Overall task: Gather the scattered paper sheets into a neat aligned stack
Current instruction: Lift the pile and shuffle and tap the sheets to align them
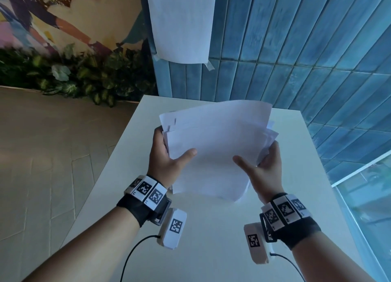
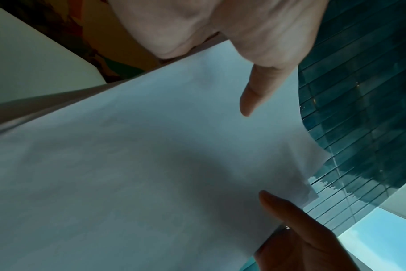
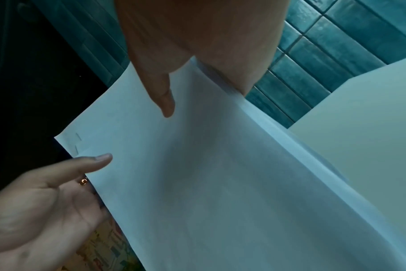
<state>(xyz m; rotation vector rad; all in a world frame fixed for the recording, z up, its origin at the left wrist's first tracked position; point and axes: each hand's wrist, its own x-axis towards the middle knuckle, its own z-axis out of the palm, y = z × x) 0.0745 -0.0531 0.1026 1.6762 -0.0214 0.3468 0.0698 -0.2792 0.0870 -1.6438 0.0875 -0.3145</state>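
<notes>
Above the white table [image 1: 211, 239], both hands hold the paper sheets [image 1: 215, 146] as one loose bundle, lifted off the surface and tilted so that its far edge is higher than its near edge. Left hand [image 1: 167, 157]: grips the bundle's left edge, thumb laid flat on the top sheet, fingers wrapped behind the stack. Right hand [image 1: 262, 165]: grips the right edge in the same manner, thumb on top, fingers curled underneath. The two hands are well apart, one at each side of the bundle.

Sheet alignment: uneven. At the far left corner and along the right edge, several sheet corners stick out past one another, so the edges are not flush. The left wrist view shows the top sheet [image 2: 151, 165] with both thumbs pressing on it; the right wrist view shows the same sheet [image 3: 220, 183] from the opposite side.

Background: one separate sheet [image 1: 182, 21] is taped to the blue tiled wall [image 1: 296, 49] beyond the table; green foliage [image 1: 80, 76] lines the floor edge at the left
</notes>
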